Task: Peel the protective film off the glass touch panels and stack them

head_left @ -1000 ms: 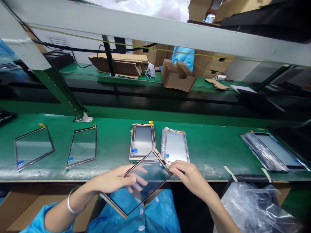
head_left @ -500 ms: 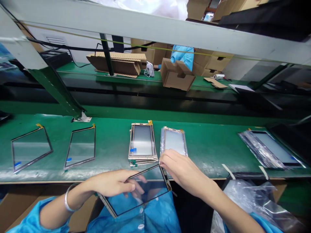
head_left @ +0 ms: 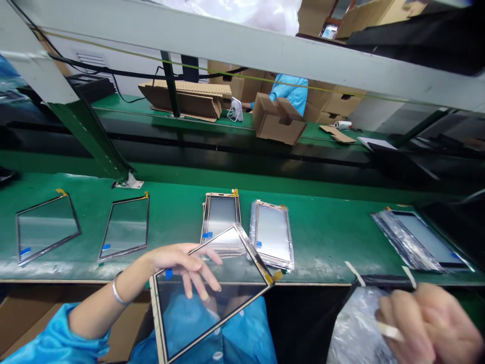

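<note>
A clear framed panel (head_left: 212, 298) with a dark border is held tilted over my lap by my left hand (head_left: 185, 268), whose fingers show through the glass. The panel has a blue tab at its left and an orange flex strip at its right corner. My right hand (head_left: 432, 323), blurred, is at the lower right with curled fingers around a small pale strip (head_left: 390, 331), in front of a clear plastic bag (head_left: 356, 323). Behind the held panel are a stack of framed panels (head_left: 222, 215) and a stack in clear film (head_left: 272, 232).
Two clear framed panels (head_left: 47, 225) (head_left: 125, 225) lie on the left of the green bench (head_left: 326, 222). Film-wrapped panels (head_left: 424, 240) lie at the right. A slanted post (head_left: 91, 136) rises at the left. Beyond, a person in blue (head_left: 290, 93) is behind a cardboard box (head_left: 278, 119).
My right hand has left the panel's corner and moved far right to the plastic bag. The panel is turned and raised, its top corner now overlapping the stack. The wrapped stack is more exposed.
</note>
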Demonstrator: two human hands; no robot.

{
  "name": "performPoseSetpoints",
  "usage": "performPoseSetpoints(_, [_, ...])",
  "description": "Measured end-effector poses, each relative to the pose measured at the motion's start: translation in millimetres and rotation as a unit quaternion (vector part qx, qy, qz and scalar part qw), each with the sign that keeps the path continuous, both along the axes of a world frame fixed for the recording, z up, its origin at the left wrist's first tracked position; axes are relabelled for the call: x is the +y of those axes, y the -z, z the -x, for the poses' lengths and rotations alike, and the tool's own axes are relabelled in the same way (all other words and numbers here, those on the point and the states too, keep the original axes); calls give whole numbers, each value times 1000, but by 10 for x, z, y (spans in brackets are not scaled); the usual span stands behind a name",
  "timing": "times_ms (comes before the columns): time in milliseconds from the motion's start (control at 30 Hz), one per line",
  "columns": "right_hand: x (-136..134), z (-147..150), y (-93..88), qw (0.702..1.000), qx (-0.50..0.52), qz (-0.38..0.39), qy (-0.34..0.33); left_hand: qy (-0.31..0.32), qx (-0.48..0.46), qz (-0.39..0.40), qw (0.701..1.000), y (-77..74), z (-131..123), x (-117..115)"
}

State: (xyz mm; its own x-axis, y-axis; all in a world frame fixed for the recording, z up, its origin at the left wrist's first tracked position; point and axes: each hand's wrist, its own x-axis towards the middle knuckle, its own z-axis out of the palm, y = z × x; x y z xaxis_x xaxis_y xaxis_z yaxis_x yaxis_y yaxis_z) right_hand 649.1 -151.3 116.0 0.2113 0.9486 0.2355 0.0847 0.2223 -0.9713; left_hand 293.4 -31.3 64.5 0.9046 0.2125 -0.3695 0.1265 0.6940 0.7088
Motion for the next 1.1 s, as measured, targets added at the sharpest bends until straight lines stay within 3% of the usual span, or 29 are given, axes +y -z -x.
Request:
performPoseSetpoints(100, [210, 72, 101, 989, -116, -75, 51, 13, 45, -61, 997, -42, -76, -73])
performPoseSetpoints(133, [306, 149, 145, 977, -195, -81, 23, 21, 66, -86, 994, -63, -113, -109])
performPoseSetpoints(233, [569, 439, 230, 915, -359, -91, -162, 41, 115, -157, 980, -123, -215, -221])
performPoseSetpoints(333, [710, 632, 201, 866, -418, -95, -256, 45, 136, -202, 969, -171, -261, -297])
performPoseSetpoints(600, [770, 701, 146, 810, -502, -110, -281, 51, 146, -262, 952, -226, -303, -331])
performPoseSetpoints(700, [597, 663, 89, 820, -488, -113, -277, 28, 141, -222, 965, -208, -355, -254])
performPoseSetpoints(800, [179, 289, -77, 876, -377, -37, -300, -106, 128, -135, 977, -152, -371, -114])
performPoseSetpoints(867, [-206, -168, -137, 940, -260, -7, -222, -250, 154, -81, 953, -80, -365, -3])
performPoseSetpoints(933, [-642, -676, -44, 990, -132, -49, 13, -379, 185, -29, 906, 19, -368, 113])
performPoseSetpoints(967, [-866, -903, 78, 987, -83, -40, 132, -425, 193, -3, 884, 72, -380, 169])
performPoseSetpoints(1033, [-1279, -1218, 467, 944, -113, 9, 311, -479, 197, 39, 855, 166, -423, 260])
performPoseSetpoints(1100, [-1574, -1305, 973, 899, -205, 87, 377, -490, 194, 56, 848, 226, -481, 302])
